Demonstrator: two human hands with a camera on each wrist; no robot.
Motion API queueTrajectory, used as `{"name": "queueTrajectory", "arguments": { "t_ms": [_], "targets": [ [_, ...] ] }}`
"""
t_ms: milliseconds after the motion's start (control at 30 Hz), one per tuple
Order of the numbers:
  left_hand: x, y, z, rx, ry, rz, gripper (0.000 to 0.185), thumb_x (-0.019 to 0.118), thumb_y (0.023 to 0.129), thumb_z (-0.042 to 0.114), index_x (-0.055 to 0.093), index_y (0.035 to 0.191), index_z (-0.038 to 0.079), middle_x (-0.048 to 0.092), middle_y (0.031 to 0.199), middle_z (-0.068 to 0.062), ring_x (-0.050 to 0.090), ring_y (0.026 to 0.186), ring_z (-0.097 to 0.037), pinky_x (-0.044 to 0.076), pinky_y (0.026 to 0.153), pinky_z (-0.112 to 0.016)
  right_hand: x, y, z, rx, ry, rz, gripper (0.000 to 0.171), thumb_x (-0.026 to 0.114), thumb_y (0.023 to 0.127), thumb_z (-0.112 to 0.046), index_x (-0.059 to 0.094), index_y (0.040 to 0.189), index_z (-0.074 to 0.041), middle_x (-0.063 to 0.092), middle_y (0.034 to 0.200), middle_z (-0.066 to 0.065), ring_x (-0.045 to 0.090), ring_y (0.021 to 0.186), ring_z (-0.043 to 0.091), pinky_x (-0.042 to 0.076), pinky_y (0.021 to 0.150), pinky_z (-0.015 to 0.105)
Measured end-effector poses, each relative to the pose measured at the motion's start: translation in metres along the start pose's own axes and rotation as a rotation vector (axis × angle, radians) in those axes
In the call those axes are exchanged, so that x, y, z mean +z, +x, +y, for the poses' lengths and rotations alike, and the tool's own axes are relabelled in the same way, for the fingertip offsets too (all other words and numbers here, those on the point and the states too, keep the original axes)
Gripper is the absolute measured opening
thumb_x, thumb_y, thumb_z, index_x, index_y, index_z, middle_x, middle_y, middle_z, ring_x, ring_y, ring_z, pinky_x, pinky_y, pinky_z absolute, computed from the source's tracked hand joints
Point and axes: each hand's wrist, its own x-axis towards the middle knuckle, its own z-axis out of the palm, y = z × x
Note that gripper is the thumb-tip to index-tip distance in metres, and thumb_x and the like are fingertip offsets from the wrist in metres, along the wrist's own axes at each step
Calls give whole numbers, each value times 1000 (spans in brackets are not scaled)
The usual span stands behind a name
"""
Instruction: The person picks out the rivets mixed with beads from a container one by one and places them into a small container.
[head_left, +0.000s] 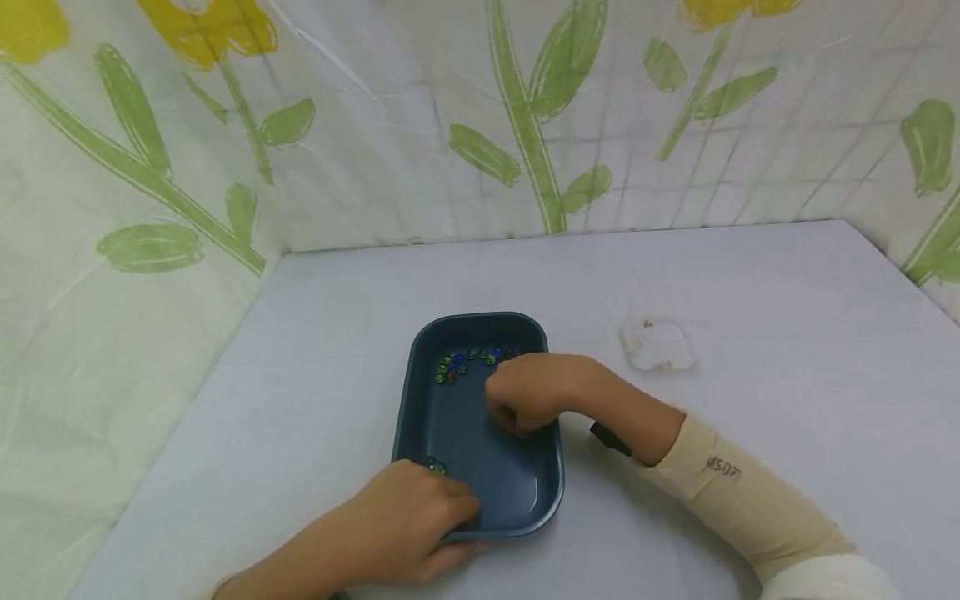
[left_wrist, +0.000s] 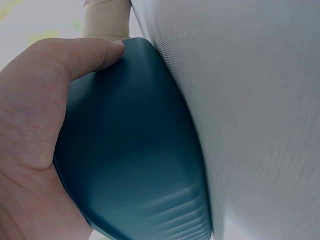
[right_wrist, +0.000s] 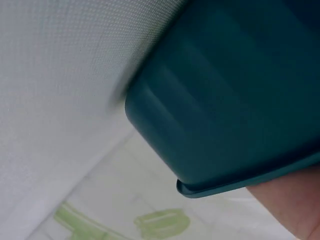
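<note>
A dark teal tray (head_left: pixel 495 479) stands on the white table with several small glass marbles (head_left: pixel 452 364) gathered toward its far end. Two or so more marbles (head_left: pixel 435 467) lie by its near left side. My left hand (head_left: pixel 405 521) grips the near left corner, fingers over the rim and thumb (left_wrist: pixel 100 52) against the outer wall. Over the tray's right side reaches my right hand (head_left: pixel 528 392), its fingers curled down inside near the far marbles. I cannot tell whether those fingers hold a marble. In the right wrist view the tray wall (right_wrist: pixel 215 110) hides most of that hand.
A clear, flat, square-looking piece (head_left: pixel 660 346) lies on the table (head_left: pixel 765 308) right of the tray. Behind the table hangs a pale curtain (head_left: pixel 375 150) painted with flowers. A beige sleeve with lettering (head_left: pixel 720 471) covers the right forearm.
</note>
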Motion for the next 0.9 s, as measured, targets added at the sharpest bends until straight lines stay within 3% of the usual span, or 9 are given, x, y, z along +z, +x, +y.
{"name": "queueTrajectory", "arguments": {
  "t_ms": [233,467,900],
  "targets": [
    [0,0,0,-2,-2,1,35,62,98,41,52,70,22,33,63,19,23,51,6,20,45,-13,-8,-2,10,-143,143,-12,24,75,84,-2,66,68,-19,56,63,-11,49,59,6,44,58,24],
    [-1,0,0,-14,-8,-19,35,61,99,42,54,71,22,34,62,19,24,50,6,20,45,-13,-15,-6,21,-286,307,13,13,78,86,-7,71,81,-16,63,76,-13,57,69,3,49,66,25],
    [-1,0,0,-11,5,-21,35,61,98,42,53,70,22,33,63,19,24,50,6,20,45,-13,-17,-11,30,-384,388,68,4,74,91,-7,74,91,-12,67,87,-12,62,79,3,52,75,26]
  ]
}}
